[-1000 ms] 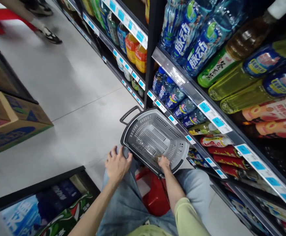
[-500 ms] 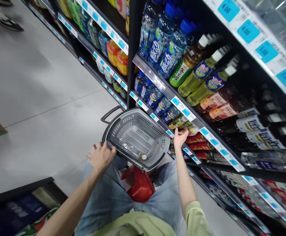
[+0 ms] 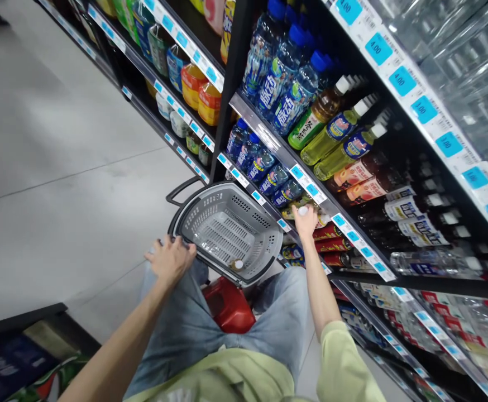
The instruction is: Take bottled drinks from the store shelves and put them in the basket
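A grey plastic shopping basket (image 3: pixel 264 261) with slotted sides sits over my knees, its black handle folded outward at the far left. My left hand (image 3: pixel 171 260) is closed over the near left rim. Inside the basket, near its right end, lies a clear bottle with a white cap (image 3: pixel 238 264); its body barely shows. My right hand (image 3: pixel 305 222) reaches to the lower drinks shelf, fingers wrapped around a white-capped bottle (image 3: pixel 303 211). Only the cap shows clearly; the hand hides the body. Small blue drink bottles (image 3: pixel 286 193) stand just left of it.
Large blue-capped bottles (image 3: pixel 296 95) and yellow drinks (image 3: pixel 344 146) fill the shelf above. The price-tag rail (image 3: pixel 344 226) runs diagonally close over my right hand. Red cans (image 3: pixel 330 245) stand to its right. Under the basket is a red object (image 3: pixel 229 307). A dark box (image 3: pixel 26 346) lies lower left.
My right hand has closed around a white-capped bottle at the shelf, its cap now showing between the fingers. My left hand stays on the basket rim. The view has shifted slightly.
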The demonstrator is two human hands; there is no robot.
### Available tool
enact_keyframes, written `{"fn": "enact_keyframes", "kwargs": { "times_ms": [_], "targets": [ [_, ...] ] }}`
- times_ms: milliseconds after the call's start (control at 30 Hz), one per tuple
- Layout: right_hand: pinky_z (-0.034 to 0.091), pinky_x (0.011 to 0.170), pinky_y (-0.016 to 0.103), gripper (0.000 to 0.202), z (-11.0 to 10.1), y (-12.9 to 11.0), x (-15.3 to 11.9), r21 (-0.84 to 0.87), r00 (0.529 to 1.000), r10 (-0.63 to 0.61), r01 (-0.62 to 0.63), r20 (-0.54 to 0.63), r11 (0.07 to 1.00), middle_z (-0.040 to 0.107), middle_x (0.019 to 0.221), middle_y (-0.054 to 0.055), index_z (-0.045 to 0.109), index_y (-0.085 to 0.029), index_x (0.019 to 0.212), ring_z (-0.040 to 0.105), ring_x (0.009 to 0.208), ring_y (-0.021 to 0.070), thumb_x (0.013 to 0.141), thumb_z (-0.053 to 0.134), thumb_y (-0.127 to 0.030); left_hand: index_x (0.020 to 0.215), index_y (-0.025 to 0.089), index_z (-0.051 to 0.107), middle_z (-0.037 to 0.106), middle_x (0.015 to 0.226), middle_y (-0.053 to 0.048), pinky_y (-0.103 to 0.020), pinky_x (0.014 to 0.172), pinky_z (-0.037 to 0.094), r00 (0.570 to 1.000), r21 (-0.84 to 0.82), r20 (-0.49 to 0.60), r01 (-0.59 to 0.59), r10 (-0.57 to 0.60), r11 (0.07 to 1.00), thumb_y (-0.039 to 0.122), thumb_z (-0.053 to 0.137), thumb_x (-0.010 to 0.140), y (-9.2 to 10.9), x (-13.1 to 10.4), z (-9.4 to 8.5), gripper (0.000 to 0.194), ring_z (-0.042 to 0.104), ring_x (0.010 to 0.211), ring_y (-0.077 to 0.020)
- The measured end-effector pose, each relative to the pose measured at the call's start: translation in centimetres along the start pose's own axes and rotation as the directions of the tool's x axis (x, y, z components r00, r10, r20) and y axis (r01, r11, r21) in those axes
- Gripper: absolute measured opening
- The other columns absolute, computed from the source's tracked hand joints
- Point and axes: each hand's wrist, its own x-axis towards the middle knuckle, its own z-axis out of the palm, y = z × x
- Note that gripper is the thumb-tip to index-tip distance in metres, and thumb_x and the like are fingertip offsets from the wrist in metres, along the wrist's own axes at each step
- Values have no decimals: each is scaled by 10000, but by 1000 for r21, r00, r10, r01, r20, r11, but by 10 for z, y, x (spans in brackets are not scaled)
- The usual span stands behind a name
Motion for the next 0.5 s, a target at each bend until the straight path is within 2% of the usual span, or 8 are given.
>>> {"fn": "enact_keyframes", "kwargs": {
  "times_ms": [67, 133, 233, 333, 433, 500],
  "targets": [
    [534, 974, 408, 472, -4, 4, -25, 34, 999, -32, 31, 22, 999, 693, 1065, 147, 586, -195, 1028, 680, 1027, 295, 932, 648, -653, 1217, 66, 759, 642, 1367, -288, -658, 989, 478, 1000, -3, -15, -17, 17, 1000, 402, 431, 1003, -2, -1, 2, 517, 514, 1299, -471],
    [548, 970, 390, 456, -7, 10, -49, 94, 1000, 10, -10, 5, 996, 683, 1054, 127, 538, -222, 984, 677, 1023, 277, 909, 647, -658, 1214, 57, 758, 641, 1364, -293, -660, 984, 480, 999, -1, -37, -31, 31, 1000, 394, 425, 1004, -4, -3, 3, 518, 524, 1290, -473],
    [596, 863, 355, 483, -20, 17, -81, 289, 965, 253, -225, -65, 930, 669, 1017, 102, 487, -236, 993, 692, 929, 247, 890, 620, -689, 1259, 64, 741, 630, 1408, -290, -656, 1000, 485, 996, 9, -61, -57, 58, 998, 394, 400, 1018, -10, -9, 2, 533, 523, 1322, -468],
    [596, 621, 303, 585, -45, 23, -116, 569, 883, 469, -391, 11, 723, 644, 909, 36, 464, -240, 1034, 673, 702, 196, 826, 644, -756, 1313, 88, 720, 606, 1503, -268, -697, 1089, 444, 990, 67, -76, -112, 117, 991, 368, 366, 1035, -16, -18, -3, 530, 474, 1431, -466],
    [556, 498, 278, 679, -70, 33, -169, 724, 809, 574, -472, 129, 503, 602, 791, -25, 478, -250, 1023, 622, 592, 170, 708, 724, -799, 1287, 129, 745, 626, 1529, -234, -736, 1246, 274, 962, 123, -45, -262, 269, 957, 265, 395, 991, -15, -38, -3, 478, 428, 1532, -429],
    [523, 444, 276, 706, -80, 41, -213, 763, 744, 625, -540, 235, 356, 593, 732, -38, 501, -252, 1016, 615, 554, 177, 651, 750, -803, 1238, 149, 775, 713, 1421, -209, -637, 1330, 229, 921, 29, 16, -388, 388, 921, 235, 438, 930, -7, -64, 7, 464, 555, 1450, -379]
  ]
}}
